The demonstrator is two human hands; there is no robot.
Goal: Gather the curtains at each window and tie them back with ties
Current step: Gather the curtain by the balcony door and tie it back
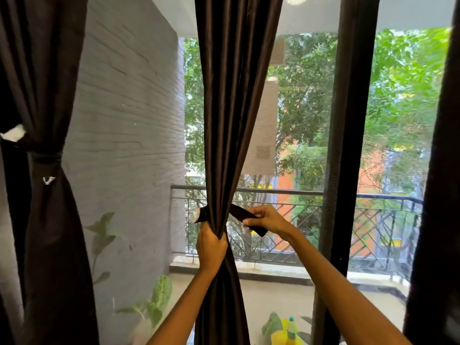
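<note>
The left hand (211, 247) is clamping its grip around the gathered middle curtain (231, 120), bunching it into a tight waist. The right hand (267, 220) is pinching the free end of the dark tie (242, 215), which is passing behind the folds and showing a pale tab at the left. To do this well, the tie should probably be drawn snug just above the fist before the bunch is released. The left curtain (49, 207) is hanging already tied.
</note>
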